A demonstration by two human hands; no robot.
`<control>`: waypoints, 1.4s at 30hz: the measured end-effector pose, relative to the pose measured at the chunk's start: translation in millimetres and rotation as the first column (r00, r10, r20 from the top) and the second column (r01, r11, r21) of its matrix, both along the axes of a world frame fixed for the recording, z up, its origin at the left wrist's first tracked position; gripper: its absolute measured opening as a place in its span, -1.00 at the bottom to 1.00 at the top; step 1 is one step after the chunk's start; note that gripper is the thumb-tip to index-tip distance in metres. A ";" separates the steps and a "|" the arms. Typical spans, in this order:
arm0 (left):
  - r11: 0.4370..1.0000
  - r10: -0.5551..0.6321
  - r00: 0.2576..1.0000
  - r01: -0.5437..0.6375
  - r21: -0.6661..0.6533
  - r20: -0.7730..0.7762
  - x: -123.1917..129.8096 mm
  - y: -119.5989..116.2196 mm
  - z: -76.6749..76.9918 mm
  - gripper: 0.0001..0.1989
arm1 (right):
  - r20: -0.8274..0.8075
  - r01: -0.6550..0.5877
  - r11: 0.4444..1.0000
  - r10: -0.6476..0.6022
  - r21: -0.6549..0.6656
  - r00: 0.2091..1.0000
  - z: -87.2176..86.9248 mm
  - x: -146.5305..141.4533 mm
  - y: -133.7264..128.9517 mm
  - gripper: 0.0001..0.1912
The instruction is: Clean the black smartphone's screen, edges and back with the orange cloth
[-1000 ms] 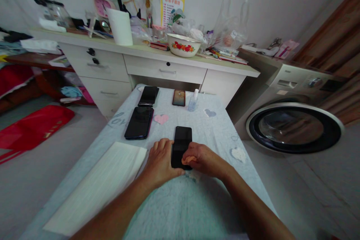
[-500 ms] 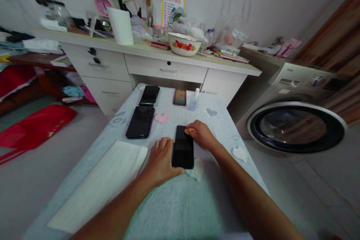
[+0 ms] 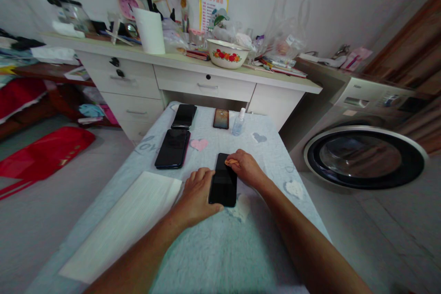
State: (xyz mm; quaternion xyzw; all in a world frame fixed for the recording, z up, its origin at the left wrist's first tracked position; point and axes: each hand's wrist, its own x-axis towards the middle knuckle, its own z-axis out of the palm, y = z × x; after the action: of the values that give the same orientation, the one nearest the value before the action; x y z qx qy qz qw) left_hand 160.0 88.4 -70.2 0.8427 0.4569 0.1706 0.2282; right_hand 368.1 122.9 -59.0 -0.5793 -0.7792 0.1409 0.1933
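A black smartphone lies face up on the cloth-covered table, tilted slightly to the right at its far end. My left hand grips its left side, fingers along the edge and thumb at the near end. Pinched in my right hand is a small orange cloth, pressed on the upper right of the screen. Two more dark phones, one nearer and one farther, lie to the left. Beyond my hands are a brown phone case or phone back and a clear spray bottle with a white cap.
A folded white cloth or paper sheet lies left of my forearm on the table. Behind stands a white desk bearing a flowered enamel bowl. A washing machine is on the right, a red bag on the floor at left.
The near end of the smartphone has shifted a little left, turning it slightly. My right hand has slid the orange cloth slightly left and down on the screen.
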 end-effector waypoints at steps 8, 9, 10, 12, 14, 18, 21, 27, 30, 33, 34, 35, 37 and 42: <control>1.000 -0.001 1.000 0.001 0.006 0.004 0.9 1.0 -2.2 -0.31 | -0.072 -0.194 0.979 0.190 -0.053 0.979 1.8 -9.8 -35.1 -0.75; 1.000 -0.002 1.000 0.002 0.010 0.007 0.6 1.4 -3.6 -0.31 | -0.076 -0.212 0.975 0.207 -0.062 0.975 1.7 -10.8 -38.4 -0.75; 1.000 -0.005 1.000 0.005 0.015 0.011 0.1 1.8 -5.1 -0.32 | -0.082 -0.232 0.970 0.226 -0.071 0.971 1.7 -11.7 -41.5 -0.75; 1.000 -0.013 1.000 0.013 0.028 0.022 -0.9 2.7 -7.5 -0.34 | -0.104 -0.283 0.955 0.274 -0.086 0.956 2.2 -13.0 -46.7 -0.74; 0.999 -0.021 0.999 0.020 0.031 0.028 -2.1 3.8 -8.4 -0.34 | -0.134 -0.339 0.936 0.326 -0.092 0.936 3.2 -13.5 -50.5 -0.74; 1.000 -0.025 0.999 0.025 0.004 0.022 -3.8 5.4 -5.0 -0.27 | -0.158 -0.387 0.917 0.370 -0.094 0.916 5.4 -12.9 -52.8 -0.75; 0.999 -0.033 0.999 0.033 -0.017 0.038 -4.8 5.6 -1.4 -0.25 | -0.152 -0.364 0.926 0.348 -0.099 0.925 6.1 -12.4 -51.0 -0.75; 0.996 0.014 0.970 0.008 -0.089 0.242 -8.7 9.1 -4.9 -0.35 | -0.169 -0.297 0.949 0.278 -0.101 0.945 5.6 -13.3 -46.7 -0.75; 0.968 0.218 0.861 -0.131 -0.213 0.459 -10.0 17.8 -10.9 -0.47 | -0.207 -0.285 0.953 0.259 -0.104 0.943 4.7 -13.9 -46.7 -0.75; 0.898 0.439 0.636 -0.290 -0.331 0.635 -10.4 26.6 -14.3 -0.72 | -0.239 -0.276 0.955 0.245 -0.108 0.940 4.3 -14.4 -47.7 -0.75; 0.872 0.489 0.561 -0.292 -0.393 0.668 -10.5 28.1 -13.9 -0.77 | -0.244 -0.269 0.956 0.236 -0.115 0.941 4.3 -14.6 -48.1 -0.75; 0.851 0.524 0.494 -0.276 -0.447 0.693 -10.6 28.6 -12.5 -0.79 | -0.246 -0.262 0.957 0.227 -0.121 0.942 4.3 -14.7 -48.4 -0.75; 0.828 0.561 0.381 -0.240 -0.507 0.735 -11.3 27.0 -7.2 -0.79 | -0.251 -0.256 0.958 0.219 -0.126 0.943 4.1 -15.0 -48.7 -0.74; 0.854 0.478 0.357 -0.404 -0.328 0.803 -15.6 20.2 8.9 -0.83 | -0.255 -0.258 0.959 0.222 -0.119 0.941 3.7 -15.8 -48.5 -0.72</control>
State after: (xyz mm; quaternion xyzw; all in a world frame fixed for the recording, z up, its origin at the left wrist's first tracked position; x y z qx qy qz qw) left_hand 144.4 108.6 -61.3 0.4775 0.4939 0.6057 0.4015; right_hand 352.3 74.3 -55.3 -0.4717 -0.8022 0.2905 0.2226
